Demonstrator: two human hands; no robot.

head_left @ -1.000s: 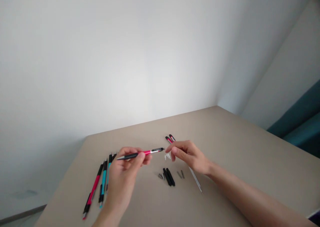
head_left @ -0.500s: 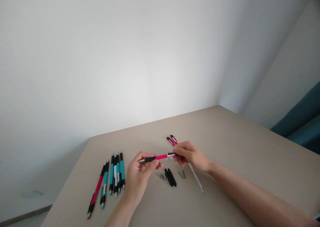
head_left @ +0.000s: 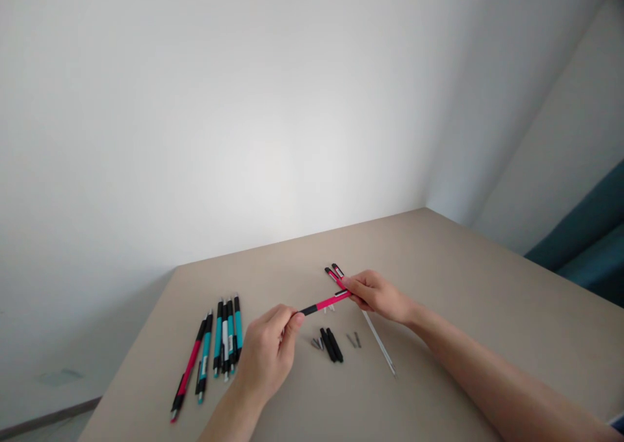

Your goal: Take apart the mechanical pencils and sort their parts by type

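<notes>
A pink pen with a black grip is stretched between my two hands above the table. My left hand pinches its tip end, and the metal tip is hidden by the fingers. Around the clip end, my right hand is closed. Just below the pen lie two black rubber grips, with small metal tips to their left and springs to their right. Thin clear ink refills slant away beneath my right hand. Behind that hand, two pink pen barrels are partly covered.
On the table's left, several teal-and-black pens, one of them white, lie side by side with a pink pen. Small white pieces rest under the held pen. A wall borders the table; a teal curtain hangs at right.
My left hand has slid onto the pen's tip, covering the metal cone that showed before. My right hand has shifted slightly right, and the pen has moved with it.
</notes>
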